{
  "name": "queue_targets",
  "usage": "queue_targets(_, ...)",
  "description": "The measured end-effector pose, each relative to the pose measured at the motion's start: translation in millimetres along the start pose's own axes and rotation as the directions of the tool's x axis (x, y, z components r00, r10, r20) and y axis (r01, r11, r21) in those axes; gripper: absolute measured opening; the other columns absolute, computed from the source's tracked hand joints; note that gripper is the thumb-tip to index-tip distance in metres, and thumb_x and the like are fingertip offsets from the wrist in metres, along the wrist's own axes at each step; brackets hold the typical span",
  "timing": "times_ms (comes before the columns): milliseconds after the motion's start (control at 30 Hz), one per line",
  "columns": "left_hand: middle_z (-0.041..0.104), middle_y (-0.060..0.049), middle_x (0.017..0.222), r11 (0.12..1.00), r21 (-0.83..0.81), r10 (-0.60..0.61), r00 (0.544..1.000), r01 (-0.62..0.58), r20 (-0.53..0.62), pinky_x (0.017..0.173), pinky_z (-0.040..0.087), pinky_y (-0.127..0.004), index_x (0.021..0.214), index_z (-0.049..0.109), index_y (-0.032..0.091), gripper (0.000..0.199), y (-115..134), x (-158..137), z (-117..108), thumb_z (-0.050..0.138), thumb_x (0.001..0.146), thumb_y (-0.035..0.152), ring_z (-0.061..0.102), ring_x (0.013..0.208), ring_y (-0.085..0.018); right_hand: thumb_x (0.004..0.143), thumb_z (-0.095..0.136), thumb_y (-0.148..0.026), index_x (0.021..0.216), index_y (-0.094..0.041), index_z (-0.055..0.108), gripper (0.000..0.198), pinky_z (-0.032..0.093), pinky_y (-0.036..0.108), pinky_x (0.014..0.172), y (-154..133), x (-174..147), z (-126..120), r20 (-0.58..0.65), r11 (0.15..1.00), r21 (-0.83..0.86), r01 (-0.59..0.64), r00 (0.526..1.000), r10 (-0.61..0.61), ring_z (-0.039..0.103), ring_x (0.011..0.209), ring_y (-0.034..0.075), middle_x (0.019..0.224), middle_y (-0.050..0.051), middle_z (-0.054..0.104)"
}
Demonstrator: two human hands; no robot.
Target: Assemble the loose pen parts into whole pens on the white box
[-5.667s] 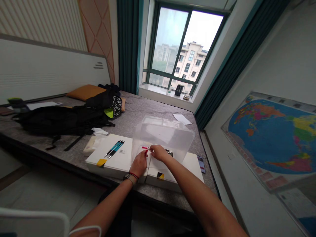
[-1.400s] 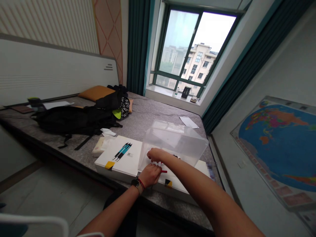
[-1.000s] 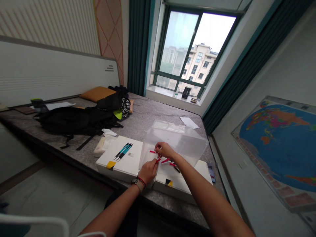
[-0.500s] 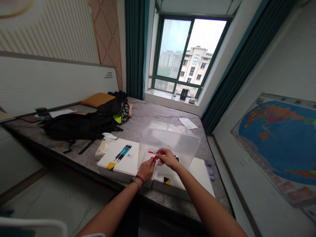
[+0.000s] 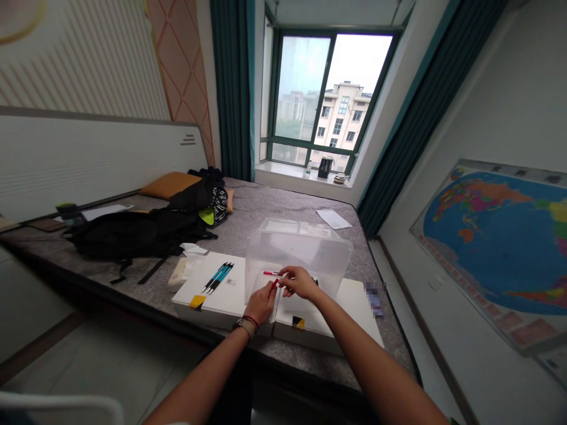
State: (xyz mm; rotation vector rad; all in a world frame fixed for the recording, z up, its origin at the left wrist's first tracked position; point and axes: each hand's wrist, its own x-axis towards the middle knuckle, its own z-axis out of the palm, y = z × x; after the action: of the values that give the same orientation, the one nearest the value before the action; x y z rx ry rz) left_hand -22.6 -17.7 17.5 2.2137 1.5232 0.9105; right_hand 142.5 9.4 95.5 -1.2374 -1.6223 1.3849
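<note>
My left hand (image 5: 260, 304) is closed around a small red pen piece (image 5: 274, 283) that points up toward my right fingers. My right hand (image 5: 297, 282) is pinched just beside it, its fingertips close to the red piece; what it holds is too small to make out. A slim red-and-white stick (image 5: 270, 273) shows left of my right fingertips; whether it is held or lies behind cannot be told. Both hands are in front of a clear plastic box (image 5: 301, 248) with its open side toward me. Dark small parts show behind my right hand. Several blue-and-black pens (image 5: 218, 278) lie to the left.
Two white cartons (image 5: 188, 295) sit side by side under the work, near the bed edge. A tissue pack (image 5: 179, 273) is left of them. A black backpack (image 5: 128, 230) lies farther left. White paper (image 5: 333, 219) rests behind the clear box.
The view has shifted slightly. Both hands keep nearly the same pose, with the red piece still between them.
</note>
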Motion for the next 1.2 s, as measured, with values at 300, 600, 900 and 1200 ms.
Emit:
queue_targets(300,0.066,-0.006,0.093,0.991,-0.114,0.061,0.995,-0.070,-0.085,0.075,0.047,-0.029,0.111,0.056,0.022,0.030,2,-1,-1,0.033,0.093,0.030,0.063,0.085,-0.019,0.071,0.068,-0.043,0.090,-0.016,0.059,0.035,0.054,0.025,0.056,-4,-1,-16,-0.294,0.941,0.332,0.072,0.955,0.031,0.068,0.067,0.016,0.099,0.012,0.070)
queue_targets(600,0.056,-0.005,0.107,0.972,-0.122,0.203,0.979,-0.202,-0.009,0.081,0.047,-0.028,0.136,0.038,0.029,0.045,4,-2,-5,0.034,0.091,0.020,0.058,0.091,-0.015,0.067,0.070,-0.051,0.085,-0.018,0.054,0.041,0.053,0.025,0.057,17,-29,28,-0.375,0.844,0.517,0.140,0.924,0.076,0.066,0.073,0.017,0.091,0.009,0.070)
queue_targets(900,0.055,-0.007,0.101,0.966,-0.198,0.158,0.985,-0.169,-0.071,0.085,0.045,-0.033,0.105,0.055,0.020,0.026,5,1,-4,0.034,0.091,0.021,0.056,0.094,-0.019,0.065,0.071,-0.048,0.078,-0.015,0.070,0.036,0.041,0.022,0.047,51,-34,16,-0.551,0.961,0.263,0.089,0.832,0.073,0.054,0.057,0.013,0.067,0.004,0.064)
queue_targets(1200,0.058,-0.001,0.072,0.924,-0.379,-0.113,0.984,0.053,-0.136,0.066,0.044,-0.026,0.083,0.054,0.018,0.021,4,5,-3,0.038,0.089,0.030,0.055,0.068,-0.015,0.065,0.071,-0.043,0.078,-0.014,0.073,0.031,0.044,0.024,0.049,57,-25,11,-0.442,0.996,0.081,0.043,0.897,-0.003,0.059,0.063,0.017,0.069,0.007,0.068)
